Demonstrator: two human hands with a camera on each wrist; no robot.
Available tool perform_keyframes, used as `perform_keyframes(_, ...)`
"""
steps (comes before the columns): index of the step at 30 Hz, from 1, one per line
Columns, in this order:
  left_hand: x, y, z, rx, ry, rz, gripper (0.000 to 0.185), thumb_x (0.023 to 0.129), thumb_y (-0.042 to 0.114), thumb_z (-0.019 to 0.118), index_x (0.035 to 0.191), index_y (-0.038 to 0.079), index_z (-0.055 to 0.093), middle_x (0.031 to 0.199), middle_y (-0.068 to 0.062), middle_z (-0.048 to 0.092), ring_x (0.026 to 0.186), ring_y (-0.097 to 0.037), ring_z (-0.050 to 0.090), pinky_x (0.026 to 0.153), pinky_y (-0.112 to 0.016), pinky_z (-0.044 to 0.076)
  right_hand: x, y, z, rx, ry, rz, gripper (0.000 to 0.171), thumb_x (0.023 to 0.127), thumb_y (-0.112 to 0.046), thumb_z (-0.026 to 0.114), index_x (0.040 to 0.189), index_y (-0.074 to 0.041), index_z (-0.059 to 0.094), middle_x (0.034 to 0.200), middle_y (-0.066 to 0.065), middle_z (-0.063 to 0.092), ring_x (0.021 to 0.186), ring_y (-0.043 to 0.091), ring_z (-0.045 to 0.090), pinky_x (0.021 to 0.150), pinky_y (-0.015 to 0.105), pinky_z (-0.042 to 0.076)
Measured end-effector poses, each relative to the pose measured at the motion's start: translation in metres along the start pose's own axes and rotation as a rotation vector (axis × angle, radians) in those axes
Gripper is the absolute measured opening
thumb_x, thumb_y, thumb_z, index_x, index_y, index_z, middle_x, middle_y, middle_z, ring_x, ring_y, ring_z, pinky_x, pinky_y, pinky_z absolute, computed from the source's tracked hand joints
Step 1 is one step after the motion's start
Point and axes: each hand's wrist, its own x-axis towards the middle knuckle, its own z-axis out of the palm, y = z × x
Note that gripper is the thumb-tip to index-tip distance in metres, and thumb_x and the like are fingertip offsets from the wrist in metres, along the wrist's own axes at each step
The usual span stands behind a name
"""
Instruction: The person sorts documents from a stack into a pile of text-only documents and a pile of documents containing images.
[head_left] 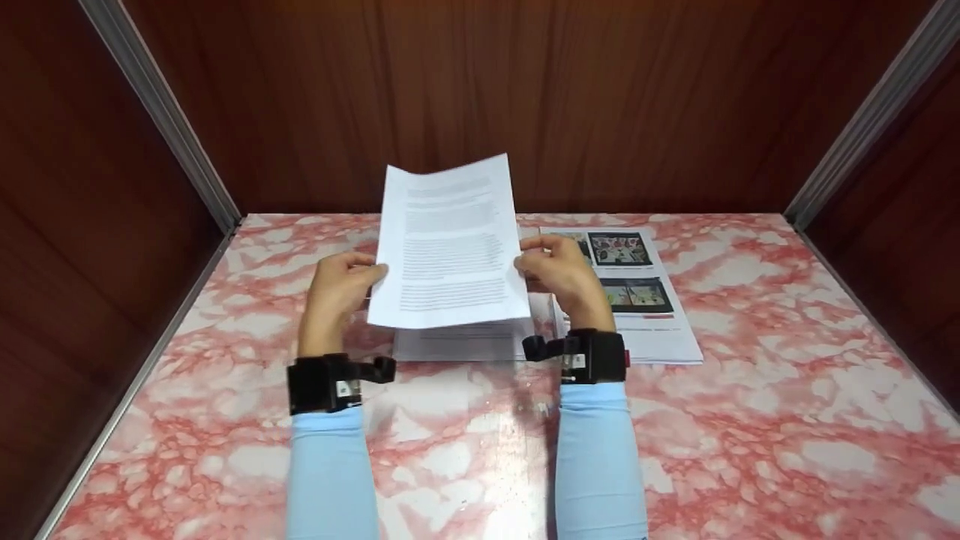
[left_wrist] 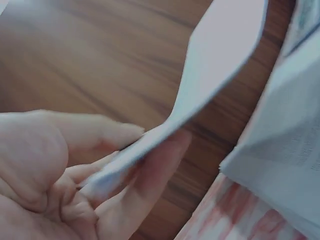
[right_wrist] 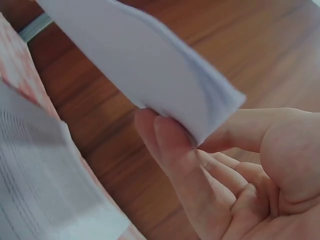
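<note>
A white sheet of paper (head_left: 450,247) printed with lines of text is held up above the table, tilted toward the head camera and slightly bowed along its top edge. My left hand (head_left: 341,289) pinches its left edge between thumb and fingers. On the opposite edge, my right hand (head_left: 562,270) pinches it the same way. Both wrist views show the sheet edge-on, clasped by the left fingers (left_wrist: 160,160) and the right fingers (right_wrist: 175,145). Below it lies a stack of printed pages (head_left: 465,343), mostly hidden by the raised sheet.
Right of that stack, more pages with coloured pictures (head_left: 637,296) lie partly behind the right forearm. Everything rests on a red-and-white marbled table (head_left: 765,420). Dark wood panels (head_left: 480,97) enclose the back and sides. A black wrist camera (head_left: 322,382) sits on each arm.
</note>
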Motion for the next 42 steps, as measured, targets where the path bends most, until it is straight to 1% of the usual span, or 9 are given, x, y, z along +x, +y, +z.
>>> perform_keyframes(5,0.002,-0.010,0.015,0.134,0.078,-0.003,0.021,0.087,0.012,0.067,0.100,-0.005,0.069,0.093,-0.014,0.065,0.079,-0.023,0.061,0.066,-0.033,0.052,0.003,0.015,-0.006,-0.038,-0.029,0.072,0.030,0.082,0.002,0.062,0.111,0.005,0.058,0.100,0.015,0.061,0.083,0.023,0.065,0.078,0.037,0.055)
perform_keyframes(9,0.005,-0.023,0.019,0.238,0.078,-0.035,0.019,0.084,0.012,0.067,0.097,-0.001,0.071,0.096,-0.012,0.065,0.083,-0.024,0.060,0.069,-0.033,0.050,0.006,0.029,-0.009,-0.084,-0.051,0.154,0.030,0.082,0.002,0.065,0.111,0.002,0.057,0.090,0.011,0.061,0.075,0.019,0.063,0.077,0.037,0.055)
perform_keyframes(12,0.008,-0.032,0.022,0.265,0.058,-0.044,0.018,0.082,0.012,0.068,0.094,-0.002,0.071,0.097,-0.013,0.065,0.086,-0.026,0.059,0.072,-0.035,0.049,0.008,0.038,-0.011,-0.117,-0.073,0.196,0.029,0.083,0.000,0.066,0.110,0.001,0.057,0.080,0.008,0.061,0.070,0.016,0.060,0.075,0.038,0.054)
perform_keyframes(17,0.012,-0.040,0.026,0.288,0.036,-0.031,0.020,0.081,0.011,0.069,0.094,-0.004,0.071,0.099,-0.016,0.067,0.088,-0.027,0.058,0.078,-0.037,0.047,0.011,0.049,-0.015,-0.147,-0.084,0.233,0.028,0.083,-0.002,0.067,0.109,0.000,0.057,0.080,0.008,0.062,0.072,0.019,0.062,0.076,0.039,0.054)
perform_keyframes(23,0.012,-0.046,0.030,0.266,0.014,-0.072,0.020,0.079,0.008,0.070,0.095,-0.003,0.071,0.097,-0.014,0.067,0.088,-0.027,0.058,0.076,-0.037,0.049,0.011,0.054,-0.016,-0.180,-0.081,0.264,0.031,0.084,-0.003,0.069,0.112,0.002,0.057,0.085,0.011,0.063,0.073,0.022,0.064,0.072,0.037,0.055)
perform_keyframes(26,0.012,-0.048,0.032,0.271,0.017,-0.063,0.016,0.078,0.006,0.070,0.090,-0.004,0.071,0.092,-0.014,0.067,0.085,-0.027,0.058,0.073,-0.036,0.049,0.010,0.055,-0.016,-0.189,-0.072,0.281,0.030,0.084,-0.003,0.070,0.111,0.002,0.058,0.088,0.014,0.064,0.075,0.024,0.065,0.072,0.037,0.056)
perform_keyframes(33,0.013,-0.048,0.034,0.280,0.023,-0.074,0.018,0.080,0.007,0.072,0.094,-0.004,0.071,0.097,-0.016,0.067,0.085,-0.028,0.062,0.072,-0.037,0.053,0.011,0.054,-0.018,-0.221,-0.046,0.276,0.028,0.085,-0.004,0.069,0.111,0.002,0.060,0.097,0.016,0.066,0.079,0.025,0.067,0.075,0.037,0.056)
perform_keyframes(38,0.014,-0.049,0.034,0.295,0.026,-0.070,0.019,0.081,0.009,0.072,0.096,-0.003,0.071,0.099,-0.017,0.067,0.085,-0.027,0.061,0.070,-0.037,0.052,0.011,0.053,-0.017,-0.248,-0.043,0.272,0.028,0.086,-0.005,0.068,0.111,0.003,0.061,0.094,0.016,0.067,0.076,0.024,0.067,0.074,0.038,0.056)
perform_keyframes(42,0.013,-0.051,0.034,0.306,0.027,-0.089,0.021,0.082,0.010,0.073,0.098,-0.002,0.069,0.100,-0.017,0.066,0.081,-0.027,0.062,0.065,-0.035,0.053,0.011,0.053,-0.017,-0.265,-0.050,0.267,0.027,0.087,-0.004,0.067,0.112,0.005,0.061,0.091,0.015,0.066,0.076,0.022,0.067,0.075,0.037,0.056)
